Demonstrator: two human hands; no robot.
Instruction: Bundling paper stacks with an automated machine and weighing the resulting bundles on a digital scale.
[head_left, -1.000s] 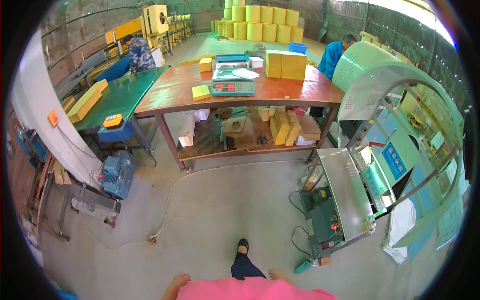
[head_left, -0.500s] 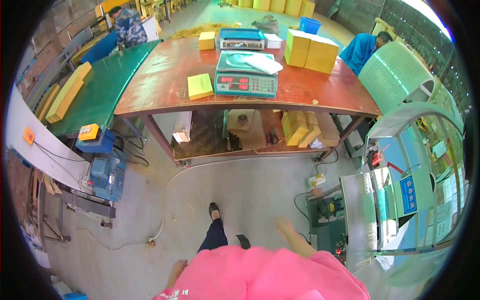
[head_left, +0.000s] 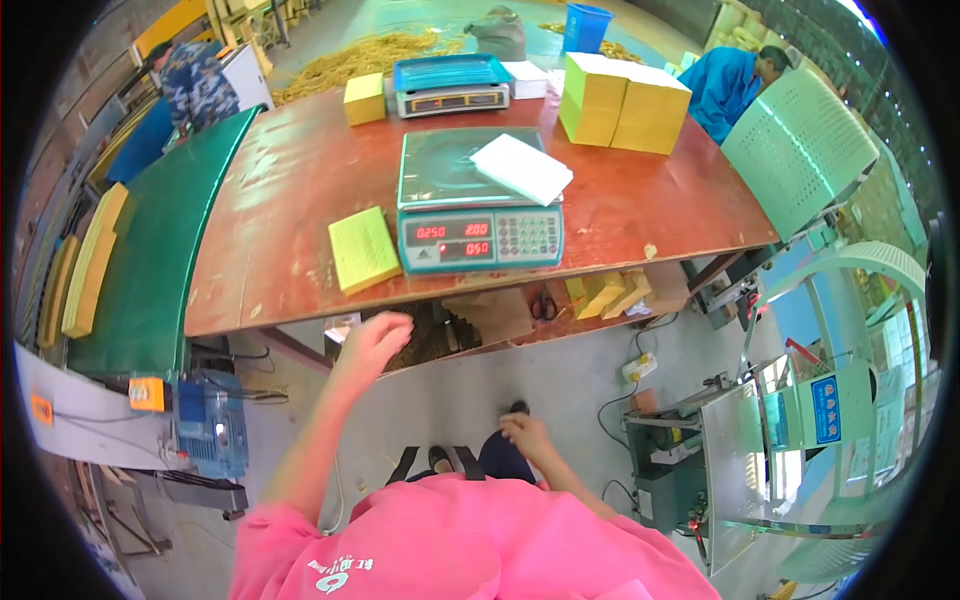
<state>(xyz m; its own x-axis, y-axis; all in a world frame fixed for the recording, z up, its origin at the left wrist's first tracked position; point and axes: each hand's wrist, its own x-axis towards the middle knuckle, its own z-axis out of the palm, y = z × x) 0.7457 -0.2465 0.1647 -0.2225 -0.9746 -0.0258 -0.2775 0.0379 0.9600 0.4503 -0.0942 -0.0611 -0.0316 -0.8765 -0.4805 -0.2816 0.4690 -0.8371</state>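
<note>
My left hand (head_left: 378,340) is raised in front of the near edge of the red table (head_left: 270,220), just below a yellow block of stacked paper sheets (head_left: 365,250). It holds nothing, its fingers loosely bent. Lower down, in front of my body, hangs my right hand (head_left: 525,435), slack and empty, touching nothing. To the right of the yellow block stands a teal digital scale (head_left: 480,240) with lit red figures. A white stack of sheets or pad (head_left: 522,168) lies tilted on its glass-like top plate.
Behind are a blue-topped scale (head_left: 452,85), a small yellow block (head_left: 365,100) and two tall yellow blocks (head_left: 625,105). A green conveyor (head_left: 150,250) runs along the left; a machine with pale green guards (head_left: 800,150) stands right. Two people (head_left: 195,85) work beyond the table.
I have come closer to the table, which now looks larger and nearer. My left hand has risen forward toward its edge. My right hand has swung in front of my body.
</note>
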